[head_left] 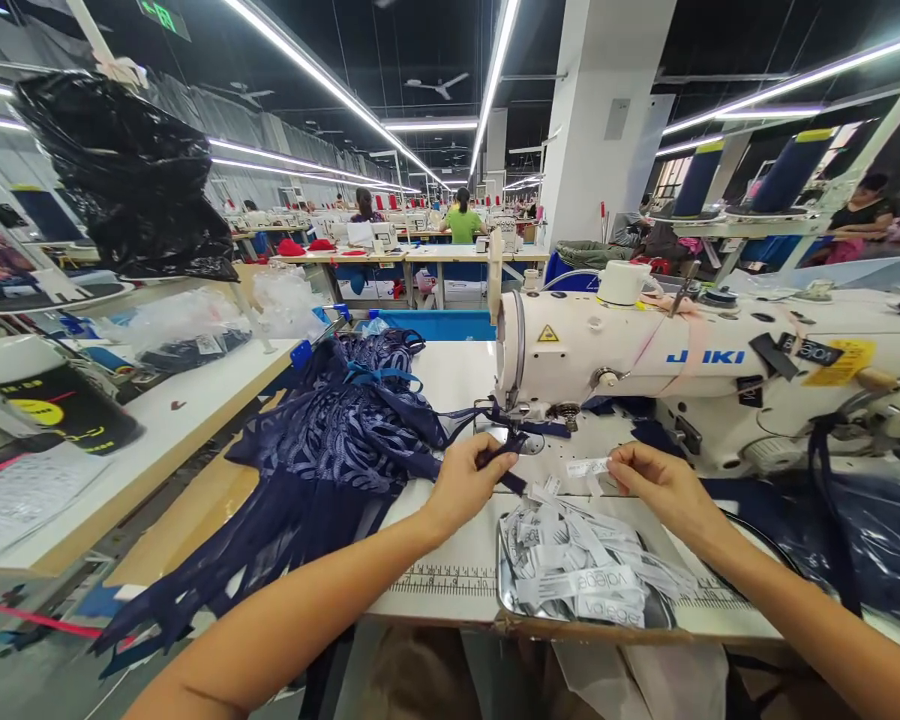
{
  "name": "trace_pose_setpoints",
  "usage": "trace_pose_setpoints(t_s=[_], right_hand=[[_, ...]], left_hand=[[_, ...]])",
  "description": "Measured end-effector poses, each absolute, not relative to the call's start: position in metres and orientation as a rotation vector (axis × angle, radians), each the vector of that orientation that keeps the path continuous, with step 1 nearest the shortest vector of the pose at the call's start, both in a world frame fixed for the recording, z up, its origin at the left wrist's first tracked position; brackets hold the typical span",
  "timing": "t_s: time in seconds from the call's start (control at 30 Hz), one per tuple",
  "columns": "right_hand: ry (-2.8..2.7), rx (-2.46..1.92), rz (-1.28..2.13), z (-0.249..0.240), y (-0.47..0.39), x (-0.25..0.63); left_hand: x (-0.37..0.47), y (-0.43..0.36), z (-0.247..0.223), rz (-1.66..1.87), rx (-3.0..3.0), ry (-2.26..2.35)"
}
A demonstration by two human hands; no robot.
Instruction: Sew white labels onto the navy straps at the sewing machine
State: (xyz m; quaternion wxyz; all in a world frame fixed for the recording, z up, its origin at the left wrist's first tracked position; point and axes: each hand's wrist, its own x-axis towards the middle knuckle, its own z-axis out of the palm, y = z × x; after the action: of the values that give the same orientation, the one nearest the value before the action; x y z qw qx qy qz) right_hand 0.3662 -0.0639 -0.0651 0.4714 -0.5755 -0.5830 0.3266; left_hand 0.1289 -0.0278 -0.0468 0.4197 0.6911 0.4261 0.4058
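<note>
My left hand (469, 482) is closed on a narrow navy strap (504, 450) just in front of the sewing machine's presser foot. The strap runs on to a heap of navy lace garments (337, 420) piled at the left of the machine bed. Between its thumb and fingertips, my right hand (656, 482) pinches a small white printed label (588, 467). Below the two hands, a metal tray (504, 580) holds many loose white labels (570, 555). The white sewing machine (637, 340) stands behind my hands, its needle area close to my left fingers.
A ruler strip (446, 580) runs along the table's front edge. Clear plastic bags of navy fabric (881, 540) lie at the right. On the left, a side table (217, 415) carries a black container (67, 400) and papers (37, 500). A person in green (463, 222) sits farther back.
</note>
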Motion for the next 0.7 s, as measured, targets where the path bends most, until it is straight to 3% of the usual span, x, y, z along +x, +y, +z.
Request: trace_pose_setpoints(t_s=[0.13,0.3,0.7], right_hand=[[-1.463,-1.248,0.985,-0.046,-0.074,0.343],[-1.519,-1.053,1.161,-0.029,-0.075,0.305],[-1.669,-1.321,0.75,-0.018,-0.069,0.27]], left_hand=[[0.124,-0.028,-0.043,0.909,1.348,0.978],[0.118,-0.037,-0.036,0.838,1.311,0.921],[0.116,-0.055,-0.02,0.89,1.353,0.958]])
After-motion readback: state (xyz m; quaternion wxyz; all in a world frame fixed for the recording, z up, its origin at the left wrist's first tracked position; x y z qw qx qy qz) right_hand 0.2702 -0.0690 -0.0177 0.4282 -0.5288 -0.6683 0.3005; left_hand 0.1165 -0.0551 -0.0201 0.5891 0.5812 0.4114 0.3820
